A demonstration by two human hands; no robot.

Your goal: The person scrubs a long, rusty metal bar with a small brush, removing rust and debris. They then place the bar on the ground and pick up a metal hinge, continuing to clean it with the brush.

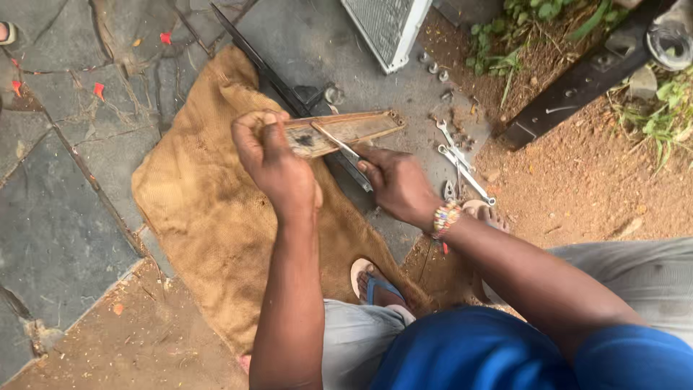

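**Rusty strip and thin tool, upper centre of the frame**

A long, flat, rust-brown metal strip (346,130), dark-smudged, is held nearly level above the burlap. A slim metal tool (339,144) lies slanted across it, its tip on the smudge.

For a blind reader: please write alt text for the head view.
The left hand holds a flat metal bar while the right hand works a thin tool on it, above burlap. Spanners lie nearby.

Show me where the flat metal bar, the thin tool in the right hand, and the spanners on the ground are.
flat metal bar (361,127), head view, on its rusty middle face.
thin tool (334,142), head view, on its shaft above the bar.
spanners (462,167), head view, on the shaft of one spanner.
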